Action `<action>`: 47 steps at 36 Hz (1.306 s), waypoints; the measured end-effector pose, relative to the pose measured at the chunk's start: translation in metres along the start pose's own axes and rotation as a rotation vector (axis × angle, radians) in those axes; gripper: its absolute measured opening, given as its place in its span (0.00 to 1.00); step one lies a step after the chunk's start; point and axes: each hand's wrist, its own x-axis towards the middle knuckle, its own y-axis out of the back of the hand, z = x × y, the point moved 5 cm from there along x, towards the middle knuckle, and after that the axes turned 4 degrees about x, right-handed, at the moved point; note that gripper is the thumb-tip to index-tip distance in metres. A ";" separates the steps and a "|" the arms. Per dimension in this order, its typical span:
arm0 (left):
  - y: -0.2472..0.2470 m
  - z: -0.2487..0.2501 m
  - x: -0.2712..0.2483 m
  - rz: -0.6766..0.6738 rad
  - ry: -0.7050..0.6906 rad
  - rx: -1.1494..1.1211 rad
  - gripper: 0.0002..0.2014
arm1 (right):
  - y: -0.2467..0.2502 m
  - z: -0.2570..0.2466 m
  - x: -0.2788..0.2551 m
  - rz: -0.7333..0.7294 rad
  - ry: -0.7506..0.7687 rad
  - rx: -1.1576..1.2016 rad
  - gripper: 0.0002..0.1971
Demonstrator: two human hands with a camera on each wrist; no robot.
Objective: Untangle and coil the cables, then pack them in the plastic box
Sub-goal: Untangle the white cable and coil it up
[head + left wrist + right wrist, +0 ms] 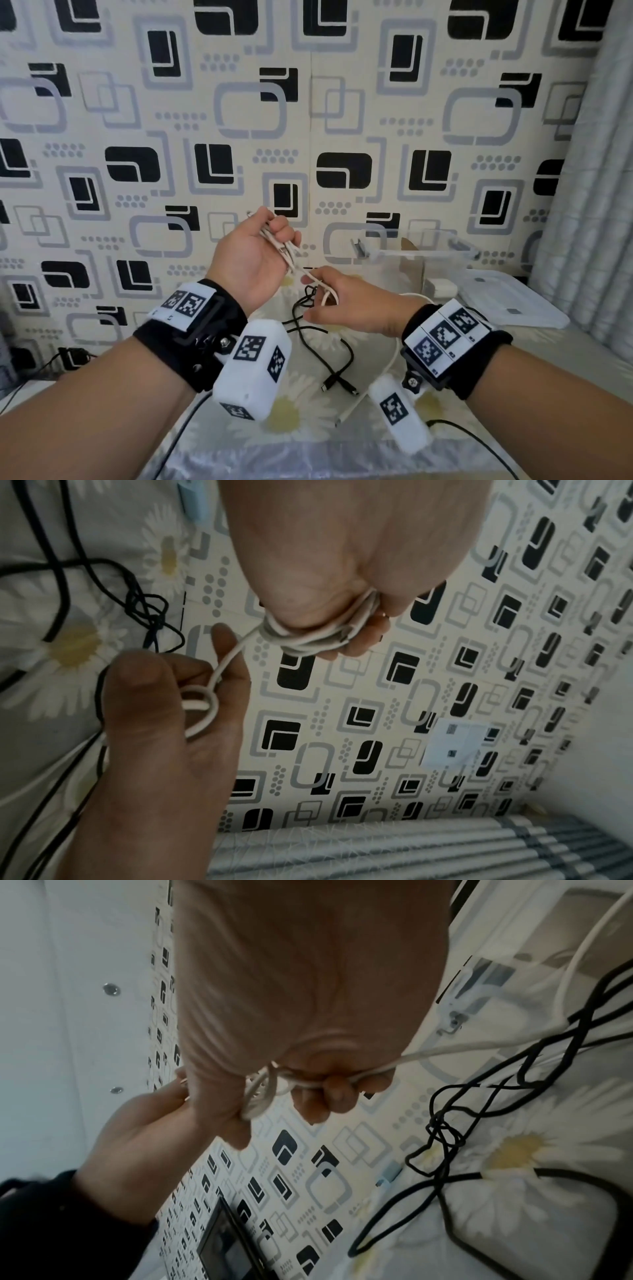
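The left hand [251, 251] is raised, palm up, fingers curled round a white cable [287, 251] bundle. The right hand [349, 305], lower and just beside it, seems to pinch the same cable's small loop above the black cable [329, 346].

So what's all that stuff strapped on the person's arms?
Each bare forearm wears a wide black wristband. White panels with black square code patterns sit on top of both bands. A chunky white block with the same patterns hangs under each wrist on a bolted mount, and a thin black wire trails from one.

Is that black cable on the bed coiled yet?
No. The black cable lies loose and knotted on the daisy-print sheet, untouched.
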 end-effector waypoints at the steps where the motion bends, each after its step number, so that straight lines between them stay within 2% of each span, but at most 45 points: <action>1: 0.000 0.000 0.001 0.015 -0.023 0.022 0.14 | 0.000 0.000 0.000 0.022 0.001 -0.008 0.23; 4: 0.003 0.002 0.004 0.060 -0.092 0.130 0.12 | -0.003 -0.002 0.000 0.043 0.012 -0.018 0.16; 8: 0.007 -0.001 0.003 0.102 -0.163 0.377 0.12 | -0.002 -0.004 -0.002 0.029 0.013 -0.029 0.15; 11: 0.006 -0.005 -0.002 0.060 -0.233 0.746 0.09 | 0.002 -0.009 -0.003 0.047 0.034 -0.007 0.13; 13: 0.003 -0.007 -0.006 -0.002 -0.307 1.027 0.05 | 0.005 -0.010 -0.003 0.086 0.065 -0.025 0.07; 14: 0.001 -0.009 -0.009 -0.030 -0.346 1.136 0.04 | 0.005 -0.011 -0.003 0.098 0.077 -0.038 0.05; 16: -0.005 -0.011 -0.012 -0.070 -0.395 1.248 0.02 | 0.004 -0.014 -0.004 0.083 0.107 -0.054 0.07; 18: -0.011 -0.014 -0.015 -0.093 -0.387 1.291 0.02 | 0.003 -0.015 -0.007 0.056 0.122 -0.037 0.10; 21: -0.015 -0.016 -0.016 -0.081 -0.365 1.316 0.02 | 0.006 -0.012 -0.009 0.054 0.092 0.035 0.06; 23: -0.014 -0.015 -0.015 -0.055 -0.383 1.329 0.02 | 0.007 -0.009 -0.009 0.046 0.072 0.033 0.09; 28: -0.007 -0.018 -0.008 -0.048 -0.460 1.581 0.03 | 0.006 -0.008 -0.007 0.085 0.125 0.014 0.05; 32: -0.005 -0.018 -0.006 -0.059 -0.489 1.717 0.04 | 0.007 -0.007 -0.007 0.142 0.166 0.058 0.08; 34: -0.002 -0.019 -0.003 -0.070 -0.476 1.731 0.05 | 0.009 -0.003 -0.006 0.181 0.161 0.066 0.05; 38: 0.000 -0.021 -0.003 -0.095 -0.432 1.709 0.07 | 0.013 -0.003 -0.011 0.210 0.182 0.120 0.06; 47: 0.013 -0.014 0.003 -0.115 -0.495 1.727 0.04 | 0.028 -0.012 -0.021 0.345 0.275 0.154 0.15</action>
